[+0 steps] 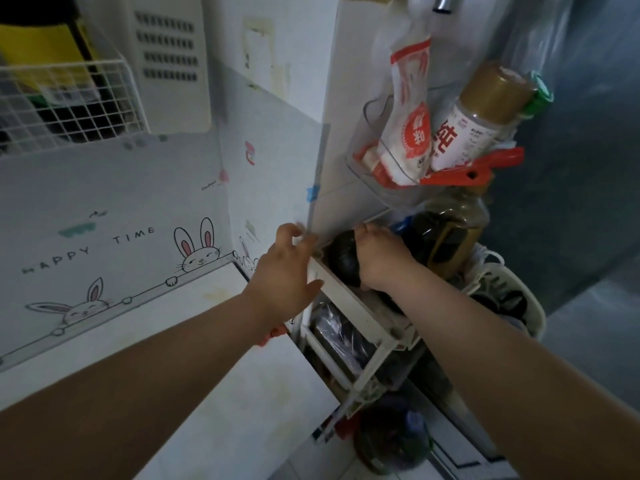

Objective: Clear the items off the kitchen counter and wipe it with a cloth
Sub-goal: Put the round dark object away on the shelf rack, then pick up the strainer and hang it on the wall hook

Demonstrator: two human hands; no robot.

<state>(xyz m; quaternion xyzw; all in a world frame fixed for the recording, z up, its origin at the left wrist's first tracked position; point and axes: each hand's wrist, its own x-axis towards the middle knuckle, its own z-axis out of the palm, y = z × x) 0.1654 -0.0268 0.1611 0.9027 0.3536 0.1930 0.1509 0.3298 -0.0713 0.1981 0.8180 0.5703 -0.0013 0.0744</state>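
The white counter (221,382) runs from lower left toward the corner, with faint yellowish stains. My right hand (381,259) reaches into the top tier of a white storage rack (341,289) beside the counter, its fingers curled over a dark round object (341,261). My left hand (285,271) hovers at the counter's far right corner with fingers apart, its fingertips at the thin edge of the rabbit-print splash guard (313,216). A small red thing (273,332) peeks out under my left wrist; I cannot tell what it is.
Dark bottles (446,233) stand in the rack behind my right hand. A clear wall holder (367,168) above carries a sachet, a gold-capped bottle (478,116) and a red clip. A white wire basket (65,98) hangs upper left. Lower rack tiers hold dark bags.
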